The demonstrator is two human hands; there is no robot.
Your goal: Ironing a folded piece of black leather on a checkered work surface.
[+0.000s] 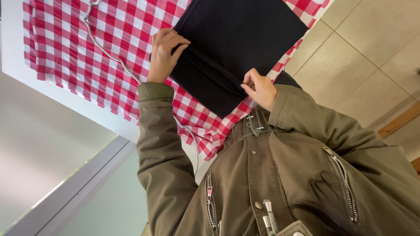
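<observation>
Red-and-white checked cloth [87, 48] covers a white table [13, 57], with pale floor tiles [372, 48] showing off to the side and a twisted grey-white cord [114, 59] trailing across the checks. On the cloth lies a black garment [245, 35], partly folded, its doubled edge running between the two hands. The left hand [165, 54] presses down on one corner of the fold, fingers curled over the fabric and thumb tucked against it. The right hand [261, 88] pinches the other end of the fold between thumb and fingertips, closed tight on the dark cloth. Both sleeves belong to an olive jacket [280, 175] with zipped pockets. As a judgement, the fold could slip askew if one hand lets go early, since the soft fabric is held only at its ends; the loose cord near the left wrist might also snag and drag the tablecloth
</observation>
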